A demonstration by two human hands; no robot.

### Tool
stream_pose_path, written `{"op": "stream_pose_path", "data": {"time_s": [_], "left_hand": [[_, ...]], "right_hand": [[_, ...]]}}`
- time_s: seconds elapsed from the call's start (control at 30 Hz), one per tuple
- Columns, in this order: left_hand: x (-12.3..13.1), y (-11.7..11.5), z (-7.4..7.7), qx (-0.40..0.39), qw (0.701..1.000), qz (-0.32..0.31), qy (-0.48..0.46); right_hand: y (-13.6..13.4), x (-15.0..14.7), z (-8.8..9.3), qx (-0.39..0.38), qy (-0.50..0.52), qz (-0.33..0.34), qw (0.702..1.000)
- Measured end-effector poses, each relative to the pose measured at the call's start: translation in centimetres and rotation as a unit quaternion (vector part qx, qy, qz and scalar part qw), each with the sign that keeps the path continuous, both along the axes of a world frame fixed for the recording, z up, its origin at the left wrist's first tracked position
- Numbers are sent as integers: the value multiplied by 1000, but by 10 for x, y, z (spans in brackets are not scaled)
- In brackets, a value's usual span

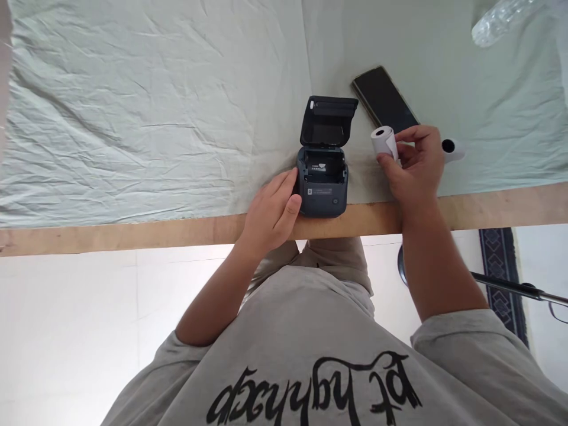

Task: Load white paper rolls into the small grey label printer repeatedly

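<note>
A small dark printer [323,177] stands at the table's near edge with its lid [329,120] flipped up and its paper bay bare. My left hand [271,212] rests against the printer's left side, fingers curled on its casing. My right hand [415,165] pinches a white paper roll [384,141] just right of the printer, above the cloth.
A black phone [384,98] lies flat behind my right hand. A second white roll [452,149] lies on its side to the right. Crumpled clear plastic [501,21] sits at the far right corner. A pale green cloth [155,106] covers the wooden table [133,236].
</note>
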State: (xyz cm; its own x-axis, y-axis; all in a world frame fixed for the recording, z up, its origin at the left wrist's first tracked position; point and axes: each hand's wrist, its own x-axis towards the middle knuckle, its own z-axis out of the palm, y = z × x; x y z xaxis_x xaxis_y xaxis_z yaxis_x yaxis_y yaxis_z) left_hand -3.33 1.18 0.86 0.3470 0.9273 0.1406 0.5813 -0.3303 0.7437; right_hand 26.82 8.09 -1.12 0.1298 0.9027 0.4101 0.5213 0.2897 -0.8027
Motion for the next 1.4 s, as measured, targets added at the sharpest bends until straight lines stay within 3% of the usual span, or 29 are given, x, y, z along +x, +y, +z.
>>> {"op": "stream_pose_path", "data": {"time_s": [0.2,0.37,0.47,0.63,0.87,1.0,1.1,1.27,1.4], "left_hand": [[0,0,-1,3,1000,-4,-9],[0,0,-1,-3,1000,-5,-6],[0,0,0,-5,1000,-7,-8],[0,0,-1,-5,1000,-5,-15],[-2,5,3,-35,998,9,-59],[7,32,16,-47,990,71,-112],[22,60,30,-41,988,71,-135],[37,89,53,-70,980,102,-156],[38,99,60,-55,978,121,-162]], "right_hand": [[-17,-40,35,94,-61,114,987],[-13,-68,56,33,-187,174,966],[-3,-70,54,-30,-225,192,955],[5,-69,50,-66,-222,211,950],[-29,-69,41,36,-158,169,972],[-58,-75,29,88,-180,87,976],[-74,-80,20,84,-161,49,982],[-83,-82,13,44,-76,93,992],[-82,-80,14,24,-58,121,991]]}}
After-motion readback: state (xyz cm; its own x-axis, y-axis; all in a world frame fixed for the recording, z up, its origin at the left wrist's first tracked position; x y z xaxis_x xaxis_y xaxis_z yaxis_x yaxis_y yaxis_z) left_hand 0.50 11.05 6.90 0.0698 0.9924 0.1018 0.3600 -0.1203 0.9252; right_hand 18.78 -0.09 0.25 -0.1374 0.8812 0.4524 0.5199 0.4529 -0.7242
